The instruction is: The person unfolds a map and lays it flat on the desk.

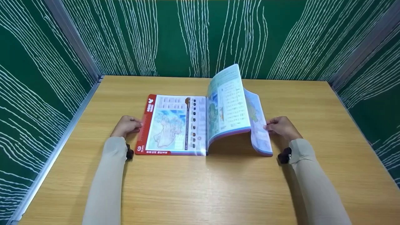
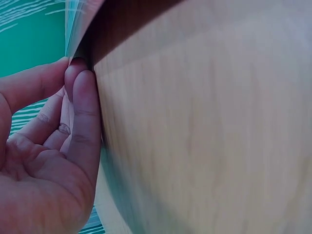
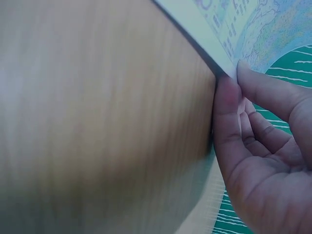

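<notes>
An illustrated map book (image 1: 168, 125) lies open on the wooden table, with a red border along its left side and a printed map on the left page. At that left edge my left hand (image 1: 126, 125) pinches the border between thumb and fingers; the left wrist view shows the same hand (image 2: 53, 131) at the thin edge. Several pages (image 1: 231, 103) stand up in a curve near the middle of the book. On the far side my right hand (image 1: 282, 127) pinches the right-hand edge, and in the right wrist view its thumb and finger hold a sheet corner (image 3: 224, 63).
The wooden table (image 1: 237, 187) stretches around the book on every side. Green panels with white wavy lines (image 1: 172, 37) enclose the back and both sides, joined by grey metal posts (image 1: 75, 40). Dark wrist devices (image 1: 284, 155) sit at both sleeve cuffs.
</notes>
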Demonstrator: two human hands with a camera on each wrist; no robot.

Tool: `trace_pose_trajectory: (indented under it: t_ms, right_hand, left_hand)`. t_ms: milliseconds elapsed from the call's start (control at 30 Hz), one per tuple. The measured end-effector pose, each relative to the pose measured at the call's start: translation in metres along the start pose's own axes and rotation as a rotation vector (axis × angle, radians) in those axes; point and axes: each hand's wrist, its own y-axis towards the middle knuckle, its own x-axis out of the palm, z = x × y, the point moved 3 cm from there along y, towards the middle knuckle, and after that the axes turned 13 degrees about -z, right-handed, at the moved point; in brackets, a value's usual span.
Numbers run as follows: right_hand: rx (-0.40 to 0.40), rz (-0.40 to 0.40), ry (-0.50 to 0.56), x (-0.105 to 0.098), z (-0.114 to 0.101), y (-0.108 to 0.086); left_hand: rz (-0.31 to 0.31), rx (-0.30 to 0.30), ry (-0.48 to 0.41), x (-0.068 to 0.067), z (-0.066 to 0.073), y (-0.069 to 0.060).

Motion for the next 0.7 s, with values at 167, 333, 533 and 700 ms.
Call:
trace_pose_trajectory:
  t_ms: [167,333,533,700]
  right_hand:
    - [0.029,0.012,-0.018,-0.0016,0.0001,-0.0022]
    - [0.019,0.003,0.001,-0.0029,0.0000,-0.0029]
    - [0.030,0.006,-0.007,-0.0052,0.0018,-0.0032]
    - [0.027,0.001,-0.012,-0.0081,0.0049,-0.0037]
  left_hand:
    - [0.004,-0.010,0.004,-0.0005,0.0012,-0.0006]
    - [-0.003,-0.012,-0.013,0.0000,0.0022,-0.0009]
    - [0.003,-0.024,-0.008,-0.0026,0.0017,-0.0029]
    - [0.011,-0.012,0.005,-0.0066,-0.0009,-0.0046]
